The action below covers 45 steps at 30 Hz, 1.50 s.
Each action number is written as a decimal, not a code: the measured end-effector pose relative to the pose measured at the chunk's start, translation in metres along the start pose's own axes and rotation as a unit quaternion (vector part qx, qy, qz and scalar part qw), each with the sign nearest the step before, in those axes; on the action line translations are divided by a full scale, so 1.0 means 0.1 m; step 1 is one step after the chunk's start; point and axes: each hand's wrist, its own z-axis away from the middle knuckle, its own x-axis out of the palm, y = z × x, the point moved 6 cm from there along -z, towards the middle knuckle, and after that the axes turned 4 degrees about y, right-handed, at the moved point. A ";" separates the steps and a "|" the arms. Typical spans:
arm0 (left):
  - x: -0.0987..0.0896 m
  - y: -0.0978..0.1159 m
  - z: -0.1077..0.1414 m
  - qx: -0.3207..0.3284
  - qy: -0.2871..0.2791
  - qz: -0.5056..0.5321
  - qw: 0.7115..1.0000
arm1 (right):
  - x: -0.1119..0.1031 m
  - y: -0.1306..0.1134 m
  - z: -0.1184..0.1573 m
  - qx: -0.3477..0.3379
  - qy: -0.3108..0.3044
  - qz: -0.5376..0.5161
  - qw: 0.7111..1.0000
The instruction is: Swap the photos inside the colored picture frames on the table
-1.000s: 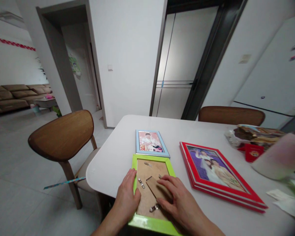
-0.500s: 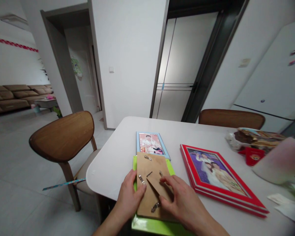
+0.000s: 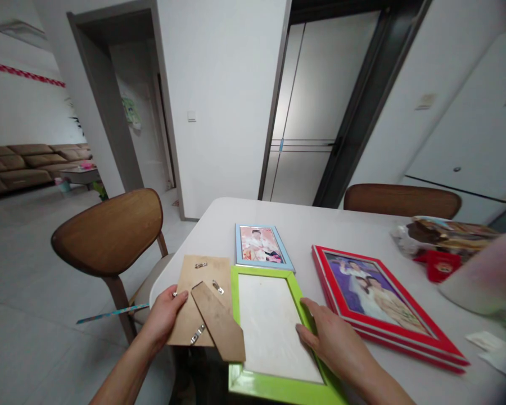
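Board, matte and brown, sits clamped in your left fingers; your right fingers, seemingly apart, touch the glossy frame.

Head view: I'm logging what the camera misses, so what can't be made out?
All in the head view:
Left hand: some fingertips, hidden under the brown backing board.
Green photo frame: its front, turned face-down.
Red packet: its emblem, too small and blurred.
Pink-and-white container: its right side, cut off by the picture's right edge.
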 end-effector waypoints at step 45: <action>-0.07 -0.10 0.61 0.129 0.156 0.044 0.978 | -0.08 0.14 -0.01 0.001 0.047 -0.045 0.998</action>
